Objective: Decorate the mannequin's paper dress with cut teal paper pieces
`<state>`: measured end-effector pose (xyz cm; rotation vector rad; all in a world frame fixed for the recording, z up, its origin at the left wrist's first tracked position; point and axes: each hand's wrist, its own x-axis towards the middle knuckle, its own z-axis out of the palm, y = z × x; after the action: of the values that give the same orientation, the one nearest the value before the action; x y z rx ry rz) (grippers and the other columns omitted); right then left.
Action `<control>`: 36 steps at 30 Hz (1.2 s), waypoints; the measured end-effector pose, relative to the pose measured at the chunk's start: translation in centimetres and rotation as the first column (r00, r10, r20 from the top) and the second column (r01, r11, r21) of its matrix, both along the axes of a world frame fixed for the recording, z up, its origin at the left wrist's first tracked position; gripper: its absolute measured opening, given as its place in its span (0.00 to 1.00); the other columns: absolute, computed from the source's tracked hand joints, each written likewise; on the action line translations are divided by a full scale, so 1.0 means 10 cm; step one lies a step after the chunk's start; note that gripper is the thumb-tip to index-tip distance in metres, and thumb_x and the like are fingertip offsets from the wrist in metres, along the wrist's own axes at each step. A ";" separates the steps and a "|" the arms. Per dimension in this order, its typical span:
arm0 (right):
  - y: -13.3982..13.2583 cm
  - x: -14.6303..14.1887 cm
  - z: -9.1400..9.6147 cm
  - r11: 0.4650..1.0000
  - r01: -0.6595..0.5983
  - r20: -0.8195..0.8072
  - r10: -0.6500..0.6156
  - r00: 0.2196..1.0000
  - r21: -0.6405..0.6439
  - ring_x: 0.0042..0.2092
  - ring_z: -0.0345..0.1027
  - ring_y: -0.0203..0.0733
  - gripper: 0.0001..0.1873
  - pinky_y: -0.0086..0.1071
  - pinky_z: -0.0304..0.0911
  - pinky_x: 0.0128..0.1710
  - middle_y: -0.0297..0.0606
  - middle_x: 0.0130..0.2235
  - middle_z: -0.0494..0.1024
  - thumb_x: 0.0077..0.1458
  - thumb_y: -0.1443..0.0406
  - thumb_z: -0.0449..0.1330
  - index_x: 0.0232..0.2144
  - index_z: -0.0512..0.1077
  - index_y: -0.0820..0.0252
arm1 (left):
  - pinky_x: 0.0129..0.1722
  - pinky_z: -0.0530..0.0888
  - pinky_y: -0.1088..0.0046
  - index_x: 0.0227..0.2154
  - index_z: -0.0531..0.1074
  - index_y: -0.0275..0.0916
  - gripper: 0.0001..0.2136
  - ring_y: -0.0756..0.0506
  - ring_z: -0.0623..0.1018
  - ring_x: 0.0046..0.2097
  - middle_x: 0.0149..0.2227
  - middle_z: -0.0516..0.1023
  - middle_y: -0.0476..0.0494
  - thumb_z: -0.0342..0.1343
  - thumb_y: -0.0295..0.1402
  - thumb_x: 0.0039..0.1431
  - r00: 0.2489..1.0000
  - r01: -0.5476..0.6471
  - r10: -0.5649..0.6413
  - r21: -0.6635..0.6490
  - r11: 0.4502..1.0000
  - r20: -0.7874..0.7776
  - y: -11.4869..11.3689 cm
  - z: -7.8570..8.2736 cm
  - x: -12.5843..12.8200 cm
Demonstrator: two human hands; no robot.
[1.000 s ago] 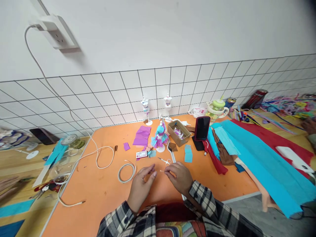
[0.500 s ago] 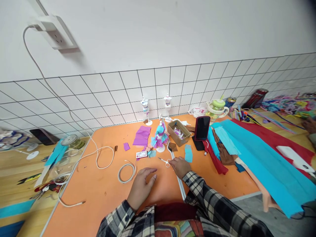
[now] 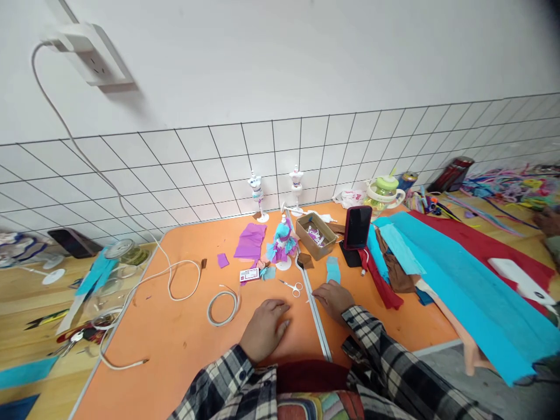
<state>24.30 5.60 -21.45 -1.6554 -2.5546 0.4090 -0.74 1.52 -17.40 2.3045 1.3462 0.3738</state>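
Note:
My left hand point(image 3: 266, 326) rests palm down on the orange mat point(image 3: 184, 344), fingers loosely spread, holding nothing. My right hand point(image 3: 335, 297) lies flat on the mat with its fingertips at the white ruler strip point(image 3: 318, 329), and it looks empty. Small scissors point(image 3: 293, 286) lie just beyond both hands. A folded light blue paper piece point(image 3: 333, 269) sits right above my right hand. Farther back a small mannequin in a blue and purple paper dress point(image 3: 282, 242) stands beside an open cardboard box point(image 3: 315, 234).
A coiled white cable point(image 3: 223, 306) lies left of my left hand. Purple paper point(image 3: 251, 240), a phone on a stand point(image 3: 357, 227), two bare mannequins point(image 3: 257, 195) and a green-lidded cup point(image 3: 385, 192) stand behind. Long blue crepe sheets point(image 3: 459, 286) and red ones point(image 3: 490, 245) cover the right. Another person's hand point(image 3: 546, 221) shows far right.
My hands have parted from a pinch held together in front of me. The right hand went forward to the scissors, then right past the ruler. The left hand settled flat on the mat.

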 end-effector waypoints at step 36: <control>-0.28 -0.48 0.13 0.985 -0.165 -0.288 0.173 0.942 0.052 0.50 0.62 0.42 0.15 0.33 0.58 0.49 0.36 0.49 0.74 0.60 0.67 0.50 0.45 0.72 0.55 | 0.54 0.58 0.48 0.49 0.71 0.52 0.15 0.35 0.66 0.57 0.63 0.61 0.48 0.48 0.29 0.62 0.924 0.109 0.010 0.288 0.951 -0.383 0.17 -0.23 -0.39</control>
<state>19.51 2.79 -20.18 -1.2601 -2.4719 0.5795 -4.64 3.23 -19.71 2.7737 1.4896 0.1222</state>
